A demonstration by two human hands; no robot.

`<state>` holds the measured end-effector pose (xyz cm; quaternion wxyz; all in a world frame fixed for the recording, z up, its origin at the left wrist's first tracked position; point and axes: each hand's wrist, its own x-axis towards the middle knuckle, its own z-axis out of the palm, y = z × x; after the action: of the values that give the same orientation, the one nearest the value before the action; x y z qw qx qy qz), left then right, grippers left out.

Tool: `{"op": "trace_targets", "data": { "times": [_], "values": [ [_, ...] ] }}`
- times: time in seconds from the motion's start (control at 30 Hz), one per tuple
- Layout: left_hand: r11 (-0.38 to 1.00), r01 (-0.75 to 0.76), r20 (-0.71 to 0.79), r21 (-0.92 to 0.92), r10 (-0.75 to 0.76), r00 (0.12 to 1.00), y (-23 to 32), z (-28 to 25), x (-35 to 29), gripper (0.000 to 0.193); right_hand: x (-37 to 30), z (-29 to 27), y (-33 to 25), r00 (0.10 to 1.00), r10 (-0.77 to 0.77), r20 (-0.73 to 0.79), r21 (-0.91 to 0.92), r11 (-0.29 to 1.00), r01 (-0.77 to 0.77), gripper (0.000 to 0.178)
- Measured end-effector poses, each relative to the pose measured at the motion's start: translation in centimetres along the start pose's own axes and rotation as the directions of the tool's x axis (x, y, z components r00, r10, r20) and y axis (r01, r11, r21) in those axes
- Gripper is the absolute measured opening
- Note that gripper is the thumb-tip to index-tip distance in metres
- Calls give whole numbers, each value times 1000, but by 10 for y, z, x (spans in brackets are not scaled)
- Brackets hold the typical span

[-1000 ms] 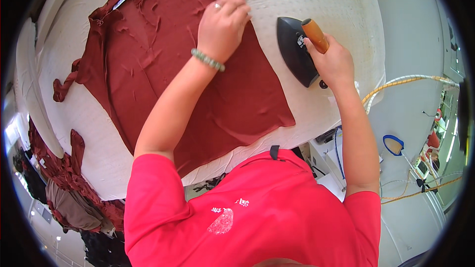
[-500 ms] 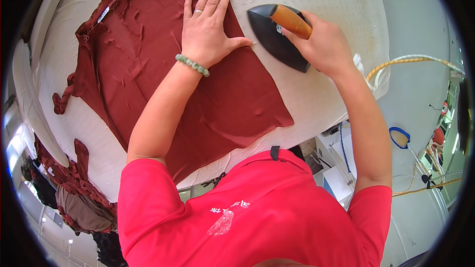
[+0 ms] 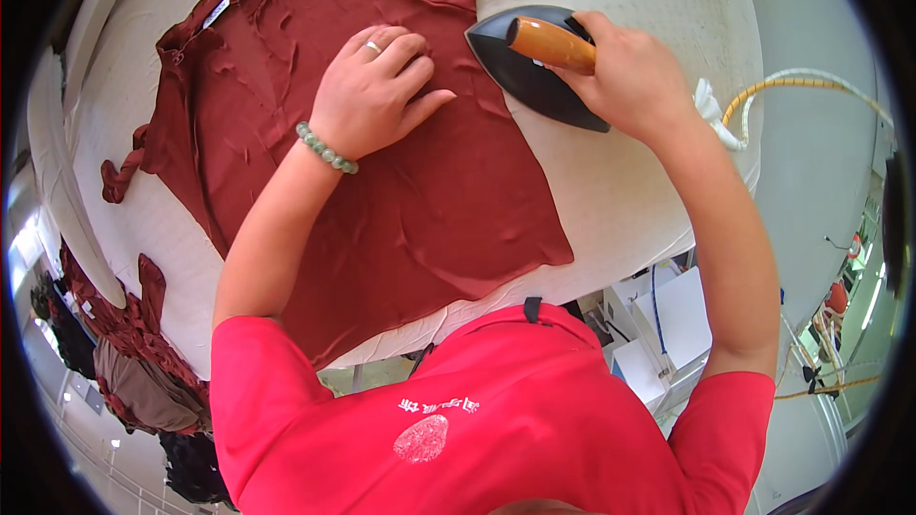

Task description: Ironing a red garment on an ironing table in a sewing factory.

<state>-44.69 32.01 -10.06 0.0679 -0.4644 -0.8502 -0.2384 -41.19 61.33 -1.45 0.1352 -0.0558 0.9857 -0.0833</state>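
Note:
A dark red garment (image 3: pixel 429 191) with a ruffled, gathered edge and a small white label lies spread on a pale padded ironing table (image 3: pixel 630 181). Over its upper middle is my left hand (image 3: pixel 377 86), fingers bent down at the cloth and thumb held apart; the fingertips are partly hidden. My right hand (image 3: pixel 634 72) grips the brown wooden handle of a dark iron (image 3: pixel 539 86). The iron's pointed front reaches the garment's right edge, while most of its body is over the bare pad.
A yellow-and-white hose or cord (image 3: pixel 801 81) curves off beyond my right wrist. Along the left side runs a long white padded arm (image 3: pixel 72 181). More dark red and brown garments (image 3: pixel 148 381) hang at the lower left. White equipment (image 3: pixel 658 343) stands below the table at right.
My left hand has drawn back to the left, its fingers going from stretched flat to bent. The iron has come up to the garment's right edge.

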Motion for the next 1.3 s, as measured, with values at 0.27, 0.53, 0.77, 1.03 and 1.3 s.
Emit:
{"op": "trace_targets", "data": {
  "times": [0.27,0.53,0.77,1.03,1.3],
  "values": [
    [996,-77,-51,48,79,996,4,-10,-2,24,7,-1,-12,996,70,51,36,997,-72,43],
    [985,158,-117,-63,-164,979,62,-27,-34,21,13,-6,4,988,153,27,7,988,-153,40],
    [665,491,104,-562,-532,840,228,-27,-129,17,-32,0,51,958,281,-55,45,959,-279,38],
    [-625,104,615,-773,-780,-118,332,-28,-200,21,-81,11,86,964,249,-97,37,969,-246,41],
    [-508,-417,578,-754,-814,-53,345,49,-159,21,-83,-17,58,903,224,367,334,874,-352,40]
  ]
}}
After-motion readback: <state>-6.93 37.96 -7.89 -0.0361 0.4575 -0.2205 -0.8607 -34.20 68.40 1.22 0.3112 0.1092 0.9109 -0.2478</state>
